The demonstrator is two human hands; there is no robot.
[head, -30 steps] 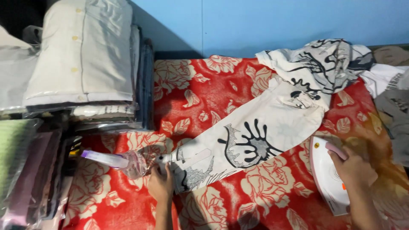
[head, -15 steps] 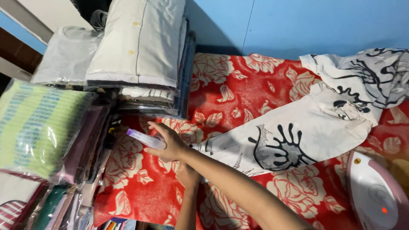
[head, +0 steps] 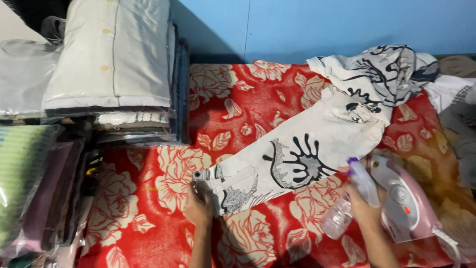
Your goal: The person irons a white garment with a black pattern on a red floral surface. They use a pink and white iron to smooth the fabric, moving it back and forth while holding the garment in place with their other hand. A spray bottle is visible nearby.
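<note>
Red cloth with a cream rose pattern covers the tabletop, and a white shirt with black prints lies stretched across it from lower left to upper right, its far end bunched in a heap near the blue wall. The left hand rests on the shirt's near end, by the cuff, fingers curled down onto the fabric and pinning it flat. The right hand is closed around a clear spray bottle with a purple top, holding it tilted just past the shirt's lower edge, the top pointing toward the printed cloth. Just beside that hand, to the right, a pink and white iron sits on the cloth, touching or nearly touching the shirt's edge. At the left, folded shirts wrapped in clear plastic stand in stacks, with more bagged clothes below them.
</note>
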